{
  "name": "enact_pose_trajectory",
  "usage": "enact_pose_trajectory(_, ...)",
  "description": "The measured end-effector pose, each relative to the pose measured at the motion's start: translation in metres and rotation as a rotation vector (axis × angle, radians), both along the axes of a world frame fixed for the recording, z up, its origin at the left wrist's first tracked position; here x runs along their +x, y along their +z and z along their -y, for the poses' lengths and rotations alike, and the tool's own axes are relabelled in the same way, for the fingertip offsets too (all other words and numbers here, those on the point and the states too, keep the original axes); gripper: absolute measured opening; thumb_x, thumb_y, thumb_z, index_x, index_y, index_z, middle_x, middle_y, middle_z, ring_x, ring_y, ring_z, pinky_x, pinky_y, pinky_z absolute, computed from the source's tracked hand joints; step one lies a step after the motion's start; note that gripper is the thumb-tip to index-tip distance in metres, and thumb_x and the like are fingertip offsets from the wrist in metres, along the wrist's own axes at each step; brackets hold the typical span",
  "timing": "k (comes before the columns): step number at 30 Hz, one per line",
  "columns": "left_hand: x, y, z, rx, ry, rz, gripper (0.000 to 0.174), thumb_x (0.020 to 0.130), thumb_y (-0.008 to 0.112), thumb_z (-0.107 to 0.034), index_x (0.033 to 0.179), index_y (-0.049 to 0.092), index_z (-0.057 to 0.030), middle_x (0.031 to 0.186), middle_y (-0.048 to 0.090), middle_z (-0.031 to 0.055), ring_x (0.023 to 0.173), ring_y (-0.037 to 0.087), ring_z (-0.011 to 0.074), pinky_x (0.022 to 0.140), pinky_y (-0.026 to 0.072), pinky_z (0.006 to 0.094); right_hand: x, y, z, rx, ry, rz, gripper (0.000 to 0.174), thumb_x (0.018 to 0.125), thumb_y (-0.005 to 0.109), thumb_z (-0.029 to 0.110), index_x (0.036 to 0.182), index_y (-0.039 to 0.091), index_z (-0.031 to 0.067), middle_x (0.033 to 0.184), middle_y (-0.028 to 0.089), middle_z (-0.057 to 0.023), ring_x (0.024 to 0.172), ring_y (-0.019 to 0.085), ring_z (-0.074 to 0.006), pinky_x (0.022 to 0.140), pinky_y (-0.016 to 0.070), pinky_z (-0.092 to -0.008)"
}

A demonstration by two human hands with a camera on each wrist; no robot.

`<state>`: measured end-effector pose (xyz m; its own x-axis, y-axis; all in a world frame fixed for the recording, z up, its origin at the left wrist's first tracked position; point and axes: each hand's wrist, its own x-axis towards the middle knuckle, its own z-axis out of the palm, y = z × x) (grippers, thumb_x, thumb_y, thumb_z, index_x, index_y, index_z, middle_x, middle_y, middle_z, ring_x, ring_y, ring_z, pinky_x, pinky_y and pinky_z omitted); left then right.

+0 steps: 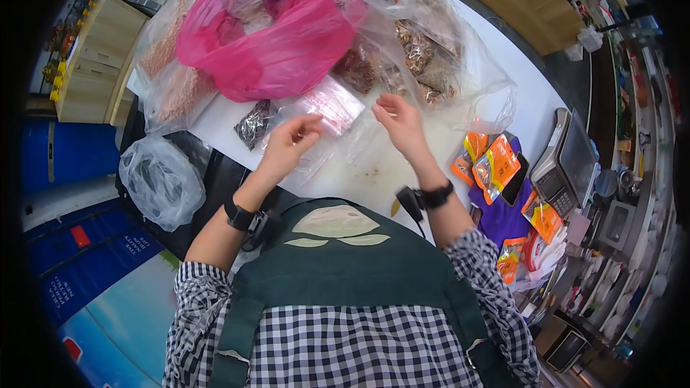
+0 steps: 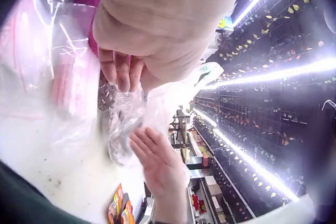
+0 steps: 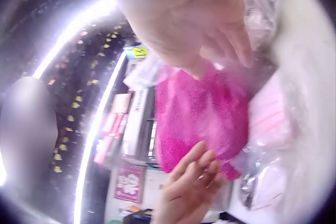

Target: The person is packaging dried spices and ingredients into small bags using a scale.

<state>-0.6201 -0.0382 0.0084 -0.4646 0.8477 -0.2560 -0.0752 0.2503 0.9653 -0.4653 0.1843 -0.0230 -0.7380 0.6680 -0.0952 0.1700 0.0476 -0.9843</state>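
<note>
Over the white table, my left hand (image 1: pixel 291 145) is raised just in front of a stack of clear zip bags (image 1: pixel 332 108) with pink stripes. Its fingers are loosely bent, with nothing seen between them. To the right, my right hand (image 1: pixel 404 126) hovers with relaxed fingers, palm turned inward and holding nothing. Beyond it lies a large clear plastic bag (image 1: pixel 478 90) with packs of brown dried goods (image 1: pixel 415 47) inside. A big pink plastic bag (image 1: pixel 266 61) spreads behind the zip bags. In the right wrist view, the left hand (image 3: pixel 191 190) overlaps the pink bag (image 3: pixel 202 113).
A small pack of dark pieces (image 1: pixel 253 126) lies left of the zip bags. Clear bags of pinkish pieces (image 1: pixel 176 90) are at the far left. Orange packets (image 1: pixel 497 167), a phone (image 1: pixel 515 181) and a scale (image 1: pixel 553 187) are at right. A crumpled clear bag (image 1: pixel 162 181) sits lower left.
</note>
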Motion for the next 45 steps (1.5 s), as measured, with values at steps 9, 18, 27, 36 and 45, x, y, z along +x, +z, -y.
enact_pose_trajectory(9, 0.015, 0.003, 0.06, -0.174, 0.007, -0.196, 0.033, 0.09, 0.063, -0.008, 0.123, 0.062, -0.0053, 0.1, 0.069, 0.0058, 0.088, 0.063, 0.0121, 0.08, 0.0488, 0.0261, -0.105, -0.06, -0.047, 0.147, -0.417, 0.142, 0.033, 0.082, 0.076, 0.019, 0.099, 0.062, -0.0052, 0.081, 0.064, -0.0085, 0.066, 0.06, -0.0137, 0.05, 0.0456, -0.0283)
enact_pose_trajectory(18, 0.016, -0.036, 0.105, -0.216, 0.235, -0.344, 0.031, 0.086, 0.066, -0.008, 0.116, 0.065, -0.0038, 0.098, 0.07, 0.0101, 0.083, 0.067, 0.0176, 0.072, 0.053, 0.0299, -0.039, -0.017, -0.023, 0.1, -0.172, -0.154, 0.013, 0.092, 0.065, 0.009, 0.096, 0.063, -0.0027, 0.075, 0.062, -0.0039, 0.063, 0.058, -0.0082, 0.053, 0.0506, -0.0224)
enact_pose_trajectory(27, 0.002, -0.057, 0.062, -0.176, 0.007, -1.265, 0.034, 0.07, 0.072, -0.008, 0.104, 0.068, -0.0081, 0.102, 0.063, 0.0086, 0.103, 0.056, 0.0304, 0.082, 0.048, 0.0409, -0.006, -0.023, -0.003, -0.017, -0.218, -0.07, 0.024, 0.093, 0.064, 0.014, 0.106, 0.06, -0.0054, 0.09, 0.065, -0.0103, 0.075, 0.064, -0.0138, 0.063, 0.056, -0.0272)
enact_pose_trajectory(36, -0.02, -0.016, 0.061, -0.225, 0.263, -0.498, 0.011, 0.079, 0.073, -0.012, 0.076, 0.068, -0.003, 0.071, 0.066, 0.0068, 0.061, 0.063, 0.0183, 0.056, 0.0501, 0.0304, -0.001, 0.003, 0.044, 0.371, 0.037, 0.151, 0.028, 0.085, 0.071, 0.017, 0.106, 0.064, -0.0009, 0.09, 0.07, -0.0116, 0.076, 0.067, -0.017, 0.067, 0.0534, -0.0279)
enact_pose_trajectory(45, 0.037, 0.043, 0.034, 0.122, 0.287, 0.262, 0.008, 0.091, 0.065, -0.007, 0.09, 0.065, 0.0015, 0.078, 0.066, 0.0058, 0.066, 0.062, 0.0112, 0.059, 0.0506, 0.0246, -0.01, 0.058, 0.125, -0.039, 0.265, -0.185, 0.024, 0.082, 0.072, 0.003, 0.104, 0.064, -0.0003, 0.088, 0.068, -0.0076, 0.078, 0.065, -0.0132, 0.068, 0.053, -0.0262)
